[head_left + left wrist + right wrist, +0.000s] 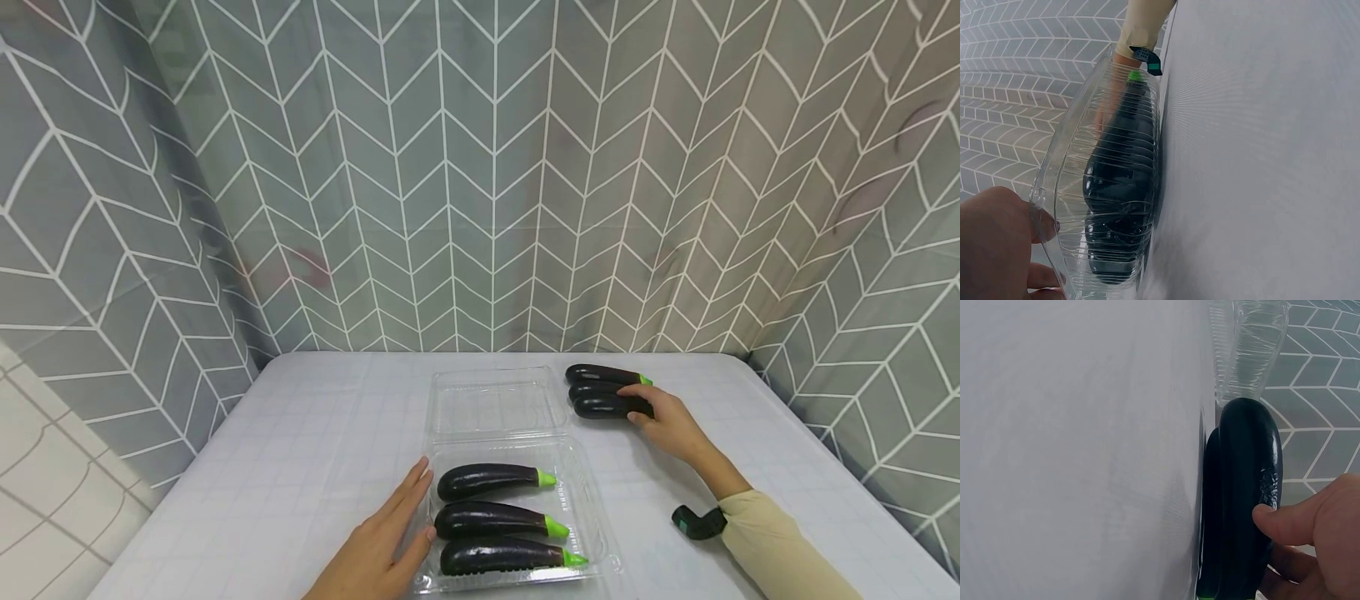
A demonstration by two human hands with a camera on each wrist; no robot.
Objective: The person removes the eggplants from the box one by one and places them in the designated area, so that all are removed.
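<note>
My right hand (670, 427) pinches the front eggplant (602, 407) of three, just right of the clamshell lid (495, 406); left hand (381, 537), fingers straight, touches the clamshell base (587, 498). Looks firm, probably slick: I'd grip mid-body.

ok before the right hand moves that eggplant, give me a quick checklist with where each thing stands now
1. Right hand gripping the nearest loose eggplant: ok, thumb and fingers on it.
2. That eggplant lifted off the table: cannot tell.
3. Lid out of the way: ok, folded back beyond the tray.
4. Left hand at the tray: ok, beside its left edge.
5. Ample bare floor in the tray: looks not ok, three eggplants cover most of it.
</note>
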